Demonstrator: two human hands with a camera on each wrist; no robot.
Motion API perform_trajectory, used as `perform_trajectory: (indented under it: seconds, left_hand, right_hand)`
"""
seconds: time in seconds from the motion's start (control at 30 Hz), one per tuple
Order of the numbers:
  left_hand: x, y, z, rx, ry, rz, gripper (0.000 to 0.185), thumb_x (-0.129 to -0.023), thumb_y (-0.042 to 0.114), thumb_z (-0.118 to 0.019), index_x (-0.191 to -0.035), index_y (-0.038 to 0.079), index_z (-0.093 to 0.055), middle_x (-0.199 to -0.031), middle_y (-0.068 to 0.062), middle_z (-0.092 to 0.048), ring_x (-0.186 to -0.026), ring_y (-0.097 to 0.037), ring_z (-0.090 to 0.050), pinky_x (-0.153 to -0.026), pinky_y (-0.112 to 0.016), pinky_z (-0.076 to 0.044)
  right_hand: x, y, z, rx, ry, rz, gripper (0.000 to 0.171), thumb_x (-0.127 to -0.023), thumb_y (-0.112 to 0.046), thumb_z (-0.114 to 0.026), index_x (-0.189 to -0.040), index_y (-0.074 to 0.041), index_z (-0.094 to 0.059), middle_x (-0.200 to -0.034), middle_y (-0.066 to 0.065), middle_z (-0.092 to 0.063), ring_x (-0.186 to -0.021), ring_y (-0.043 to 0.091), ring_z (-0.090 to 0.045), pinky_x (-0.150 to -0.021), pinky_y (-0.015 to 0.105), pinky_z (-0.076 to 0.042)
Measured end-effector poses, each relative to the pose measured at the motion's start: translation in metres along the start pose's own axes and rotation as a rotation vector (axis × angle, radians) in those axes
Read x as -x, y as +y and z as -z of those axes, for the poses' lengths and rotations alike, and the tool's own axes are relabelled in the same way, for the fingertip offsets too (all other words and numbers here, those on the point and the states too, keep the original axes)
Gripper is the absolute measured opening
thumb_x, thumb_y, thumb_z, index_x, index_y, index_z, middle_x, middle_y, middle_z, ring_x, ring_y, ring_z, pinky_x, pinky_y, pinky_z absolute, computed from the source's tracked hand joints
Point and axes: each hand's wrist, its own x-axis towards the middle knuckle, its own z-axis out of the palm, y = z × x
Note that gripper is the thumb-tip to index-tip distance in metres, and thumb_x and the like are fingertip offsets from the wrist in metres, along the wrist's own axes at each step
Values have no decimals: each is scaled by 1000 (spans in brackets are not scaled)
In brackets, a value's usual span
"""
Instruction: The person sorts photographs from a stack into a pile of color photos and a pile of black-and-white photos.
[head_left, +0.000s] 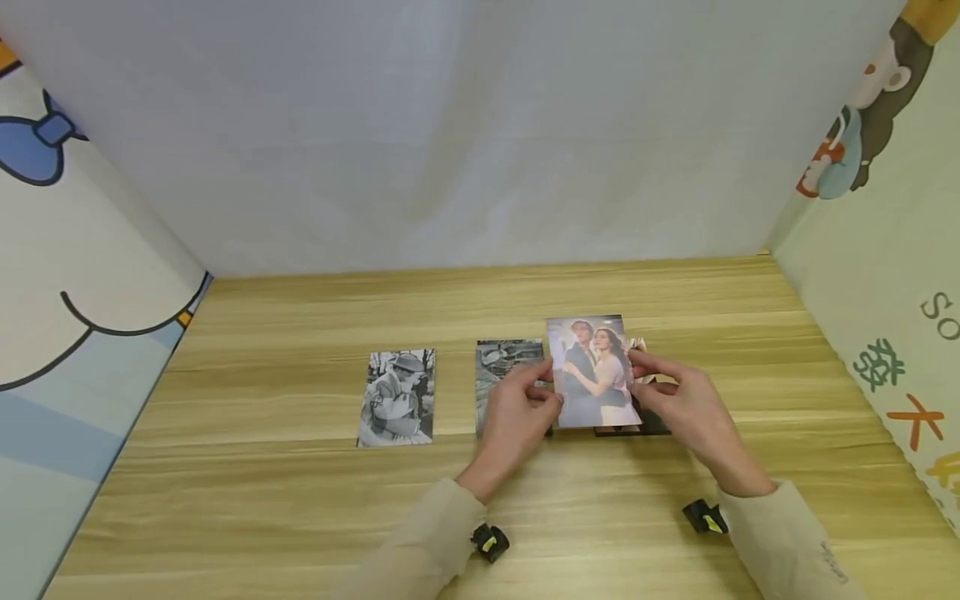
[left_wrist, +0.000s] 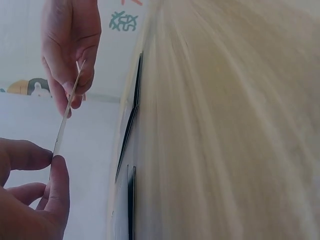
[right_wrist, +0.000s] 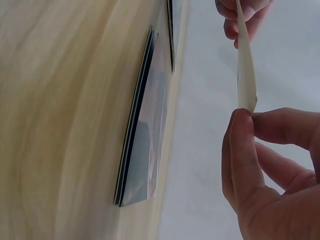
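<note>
A colour photo of a couple [head_left: 588, 371] is held up above the table between both hands. My left hand [head_left: 521, 410] pinches its left edge, and the right hand [head_left: 692, 408] pinches its right edge. Seen from the left wrist, the photo [left_wrist: 65, 122] is a thin edge-on sheet, raised off the tabletop. Beneath it, mostly covered, lie other pictures [head_left: 654, 422] in what the right wrist view shows as a thin stack [right_wrist: 145, 135]. Partly behind the left hand is a black-and-white photo [head_left: 491, 367]. Another black-and-white photo [head_left: 397, 398], with a person in a hat, lies farther left.
The wood-grain table [head_left: 262, 492] runs back to a pale wall [head_left: 450, 142]. Printed side panels stand at the left [head_left: 90, 250] and right [head_left: 862, 275]. A small black device [head_left: 491, 542] is at the left wrist, and a similar one [head_left: 705, 517] at the right.
</note>
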Motion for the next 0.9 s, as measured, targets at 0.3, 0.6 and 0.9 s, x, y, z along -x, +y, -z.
perform_trajectory:
  seconds: [0.3,0.6,0.9]
  left_hand:
    - [-2,1,-12,22,-20,19,52,-84,-8,-74,-135,-6,-63,-106,-10,-67,-85,-16,-70,-70,-17,-59]
    - [-2,4,-22,46,-42,37,54,-83,-10,-74,-136,-8,-62,-107,-9,-67,-82,-9,-69,-67,-17,-59]
    - [-4,6,-32,30,-61,38,54,-83,-8,-75,-136,-8,-62,-107,-8,-67,-82,-8,-69,-68,-16,-59]
  right_hand:
    - [0,6,9,-1,21,-8,49,-98,-7,-65,-146,2,-56,-122,21,-65,-82,5,-64,-48,23,-42]
    - [1,10,18,94,39,1,46,-99,-7,-64,-143,2,-59,-117,19,-68,-92,13,-68,-58,21,-47]
    - [2,16,25,140,63,29,43,-98,-6,-65,-140,4,-61,-113,19,-70,-88,6,-66,-64,19,-49]
